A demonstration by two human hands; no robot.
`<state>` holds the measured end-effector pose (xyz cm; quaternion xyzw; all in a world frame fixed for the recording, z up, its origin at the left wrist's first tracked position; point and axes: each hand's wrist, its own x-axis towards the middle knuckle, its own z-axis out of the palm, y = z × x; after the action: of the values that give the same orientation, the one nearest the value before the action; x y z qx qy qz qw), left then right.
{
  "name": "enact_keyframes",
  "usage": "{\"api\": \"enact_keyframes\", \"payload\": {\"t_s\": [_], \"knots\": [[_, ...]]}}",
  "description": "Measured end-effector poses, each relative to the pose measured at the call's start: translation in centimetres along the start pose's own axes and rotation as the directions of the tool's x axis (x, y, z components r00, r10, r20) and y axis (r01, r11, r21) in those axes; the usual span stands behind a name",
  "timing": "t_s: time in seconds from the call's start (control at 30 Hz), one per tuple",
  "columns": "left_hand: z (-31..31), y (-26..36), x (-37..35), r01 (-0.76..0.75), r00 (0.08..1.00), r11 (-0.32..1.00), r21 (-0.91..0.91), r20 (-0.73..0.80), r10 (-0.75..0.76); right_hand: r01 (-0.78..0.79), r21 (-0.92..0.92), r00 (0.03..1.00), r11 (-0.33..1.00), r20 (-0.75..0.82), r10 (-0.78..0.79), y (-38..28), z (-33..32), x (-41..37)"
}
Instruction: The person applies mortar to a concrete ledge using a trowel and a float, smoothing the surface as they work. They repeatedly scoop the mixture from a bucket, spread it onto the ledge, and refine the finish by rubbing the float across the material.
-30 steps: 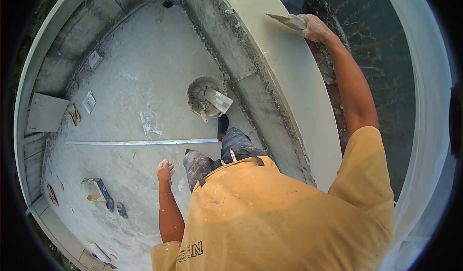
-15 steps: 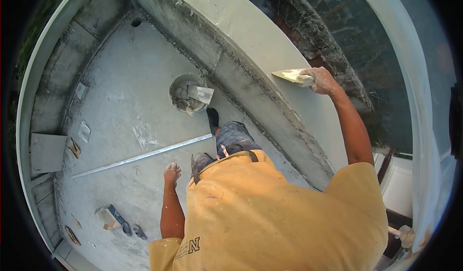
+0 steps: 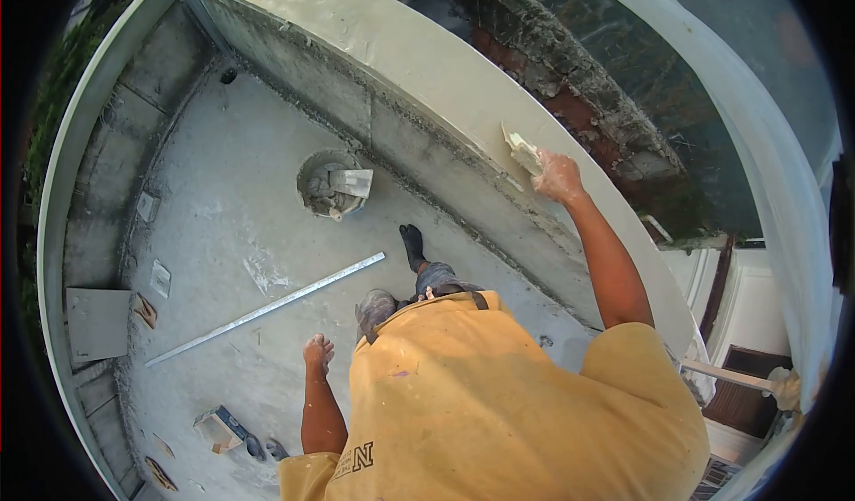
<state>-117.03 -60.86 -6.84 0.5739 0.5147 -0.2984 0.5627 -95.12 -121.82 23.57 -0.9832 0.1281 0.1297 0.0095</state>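
My right hand [image 3: 559, 178] grips a plastering trowel [image 3: 524, 151] smeared with pale plaster. The trowel sits on the smooth, light top of the parapet wall [image 3: 427, 65], its blade tilted and seen nearly edge-on. My left hand [image 3: 318, 352], dusted with white, hangs low over the floor with loosely bent fingers and nothing visible in it. On the floor near the wall is a bucket [image 3: 307, 189] of grey plaster, with a broad, flat tool [image 3: 352, 182] lying across it.
A long metal straightedge [image 3: 267, 308] lies across the concrete floor [image 3: 214, 234]. A grey board [image 3: 98, 323] leans at the left wall. Near the lower left are an open box [image 3: 220, 430] and dark shoes [image 3: 256, 448]. Beyond the parapet the ground drops to dark water [image 3: 695, 136].
My right hand has drawn the trowel along the wall top toward its inner edge, and the blade has turned more upright in view. The view has shifted; my left hand still hangs low.
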Motion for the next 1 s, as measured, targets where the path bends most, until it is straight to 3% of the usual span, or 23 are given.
{"api": "enact_keyframes", "payload": {"t_s": [0.03, 0.1, 0.17, 0.27, 0.37, 0.5, 0.63, 0.73, 0.77, 0.9, 1.0], "knots": [[0.7, 0.0, 0.0, -0.027, 0.999, 1.000, -0.010, 0.032, 0.027, 0.046, 0.034, 0.999, 0.998, 0.027, -0.047, -0.2, -0.6, -1.5], [2.6, 0.4, -1.0, -0.061, 0.995, 0.998, -0.031, 0.072, 0.063, -0.092, 0.126, 0.996, 0.988, 0.001, 0.093, 2.8, -2.2, -3.7], [4.5, 1.1, -0.8, -0.079, 0.991, 0.995, -0.061, 0.100, 0.084, -0.463, 0.250, 0.886, 0.851, 0.101, 0.452, 7.9, -2.4, -2.6], [6.2, 1.9, -0.9, -0.103, 0.988, 0.992, -0.072, 0.107, 0.111, -0.619, 0.392, 0.761, 0.681, 0.086, 0.643, 12.2, -0.5, 0.3], [6.9, 2.4, -1.5, -0.119, 0.988, 0.990, -0.076, 0.089, 0.126, -0.566, 0.367, 0.795, 0.738, 0.006, 0.607, 7.1, -0.6, 4.8], [7.1, 2.3, -1.6, -0.111, 0.991, 0.990, -0.091, 0.065, 0.117, -0.372, 0.286, 0.919, 0.883, -0.019, 0.394, -1.1, -2.9, 10.8], [7.6, 1.9, -2.5, -0.090, 0.993, 0.996, -0.026, 0.067, 0.092, -0.057, 0.149, 0.998, 0.987, 0.045, 0.051, -10.6, -4.6, 12.2], [7.5, 2.1, -3.0, -0.112, 0.991, 0.991, -0.072, 0.058, 0.117, 0.344, 0.099, 0.937, 0.934, 0.024, -0.348, -12.0, -4.2, 9.1], [7.5, 2.1, -3.2, -0.131, 0.989, 0.986, -0.105, 0.055, 0.137, 0.333, 0.169, 0.935, 0.928, 0.070, -0.349, -11.9, -5.5, 8.2], [7.0, 0.2, -3.5, -0.154, 0.987, 0.974, -0.166, 0.024, 0.160, 0.105, 0.079, 0.990, 0.991, -0.103, -0.097, -12.1, -4.4, 7.3], [6.5, -2.7, -2.9, -0.050, 0.998, 0.990, -0.135, 0.023, 0.054, 0.247, -0.105, 0.913, 0.963, -0.308, -0.267, -13.0, 5.4, 5.5]]}}
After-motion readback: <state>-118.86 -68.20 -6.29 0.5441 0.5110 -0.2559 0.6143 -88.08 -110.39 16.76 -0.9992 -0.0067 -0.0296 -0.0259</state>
